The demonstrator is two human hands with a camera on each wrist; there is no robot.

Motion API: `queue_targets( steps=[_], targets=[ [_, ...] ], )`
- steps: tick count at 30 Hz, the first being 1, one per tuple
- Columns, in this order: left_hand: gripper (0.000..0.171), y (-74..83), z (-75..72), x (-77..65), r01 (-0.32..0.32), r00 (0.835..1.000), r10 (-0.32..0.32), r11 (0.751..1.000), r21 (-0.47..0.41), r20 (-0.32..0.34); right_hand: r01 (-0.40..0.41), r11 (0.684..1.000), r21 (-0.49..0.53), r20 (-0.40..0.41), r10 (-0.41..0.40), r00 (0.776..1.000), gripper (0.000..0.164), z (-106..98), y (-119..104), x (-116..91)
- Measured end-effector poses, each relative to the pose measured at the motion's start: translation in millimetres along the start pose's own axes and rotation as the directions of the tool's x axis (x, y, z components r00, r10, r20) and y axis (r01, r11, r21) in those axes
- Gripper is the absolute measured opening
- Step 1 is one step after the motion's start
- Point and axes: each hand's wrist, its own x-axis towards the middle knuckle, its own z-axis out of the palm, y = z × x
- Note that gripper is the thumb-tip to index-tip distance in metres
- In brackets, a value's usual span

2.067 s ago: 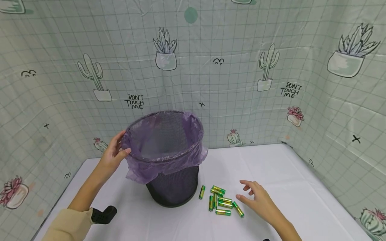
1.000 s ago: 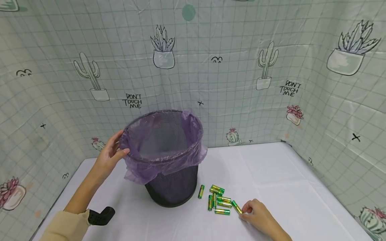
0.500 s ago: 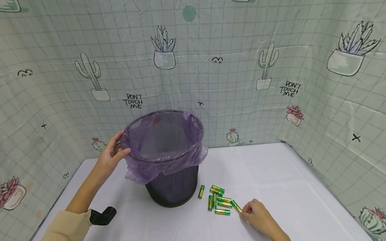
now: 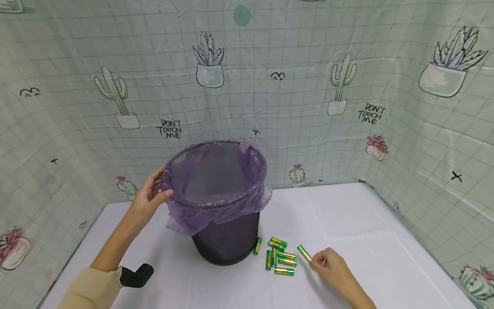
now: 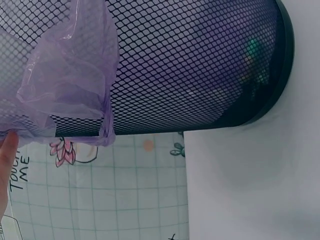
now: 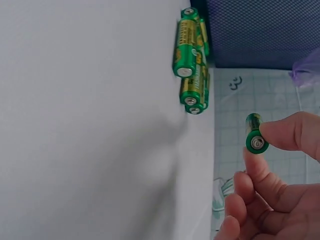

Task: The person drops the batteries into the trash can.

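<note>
My left hand (image 4: 148, 199) grips the left rim of a black mesh wastebasket (image 4: 229, 238) lined with a purple plastic bag (image 4: 227, 213), which folds down over the rim. In the left wrist view, a fingertip (image 5: 6, 160) lies on the bag at the left edge, and blurred green shows through the mesh (image 5: 200, 65). Between thumb and forefinger, my right hand (image 4: 332, 268) pinches one green and gold battery (image 4: 304, 252) by its near end. The right wrist view shows this battery (image 6: 254, 125) held apart from the others. Several more batteries (image 4: 287, 261) lie grouped right of the basket.
One battery (image 4: 257, 246) lies close to the basket's base. A white cloth covers the table (image 4: 339, 214), and a grid-patterned curtain with cactus drawings (image 4: 247, 103) encloses its back and sides. A black device (image 4: 137, 275) sits at the left sleeve.
My right hand came down onto the outermost battery, pinched it and has raised it off the cloth. The wastebasket has shifted slightly right with my left hand on its rim.
</note>
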Motion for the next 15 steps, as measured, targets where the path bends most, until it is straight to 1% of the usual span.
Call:
queue_targets(
  steps=[5, 9, 11, 15],
  targets=[
    [0.068, 0.8, 4.0, 0.8, -0.002, 1.0, 0.002, 1.0, 0.005, -0.003, 0.034, 0.999, 0.012, -0.045, -0.033, 0.998, 0.012, -12, -11, 0],
    [0.068, 1.5, 7.7, 1.8, -0.006, 1.0, 0.006, 1.0, -0.002, -0.005, 0.112, 0.993, 0.024, -0.11, -0.109, 0.988, 0.013, -24, -23, 0],
    [0.067, 1.9, 9.8, 2.3, -0.013, 1.0, 0.013, 1.0, -0.01, -0.005, 0.16, 0.987, 0.032, -0.147, -0.154, 0.977, 0.011, -30, -31, 1],
    [0.067, 1.8, 13.9, 3.8, -0.018, 1.0, 0.018, 1.0, -0.003, -0.001, 0.277, 0.96, 0.038, -0.207, -0.264, 0.942, 0.009, -41, -49, 3]
  ],
)
